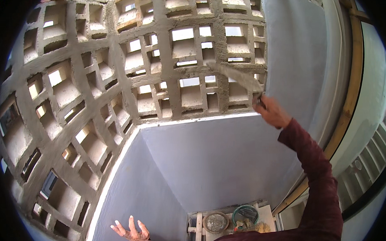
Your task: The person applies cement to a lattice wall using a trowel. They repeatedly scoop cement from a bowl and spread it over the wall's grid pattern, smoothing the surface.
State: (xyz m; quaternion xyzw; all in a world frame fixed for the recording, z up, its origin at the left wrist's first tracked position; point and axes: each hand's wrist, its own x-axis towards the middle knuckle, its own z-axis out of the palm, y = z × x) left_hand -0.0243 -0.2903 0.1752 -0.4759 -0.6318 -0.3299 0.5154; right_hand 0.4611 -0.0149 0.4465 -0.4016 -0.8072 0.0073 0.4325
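Note:
My right hand (pixel 271 111) is raised at the right with its fingers wrapped round the handle of a trowel (pixel 241 77). The long blade, smeared grey and somewhat blurred, points up and left across the openwork block wall (pixel 166 74). Whether its tip touches the wall I cannot tell. This wall has many square and slotted openings, with rough grey mortar on its ribs. Low at the left, my left hand (pixel 135 232) has its fingers spread and holds nothing. It is in front of the smooth grey-blue lower wall (pixel 135 186).
Below stand a round basin of grey mortar (pixel 215 222) and a green bowl (pixel 235 213) with dark contents, on wooden boards (pixel 266 215). A bamboo pole (pixel 356 64) runs up the right side. A white ledge (pixel 114 174) borders the openwork.

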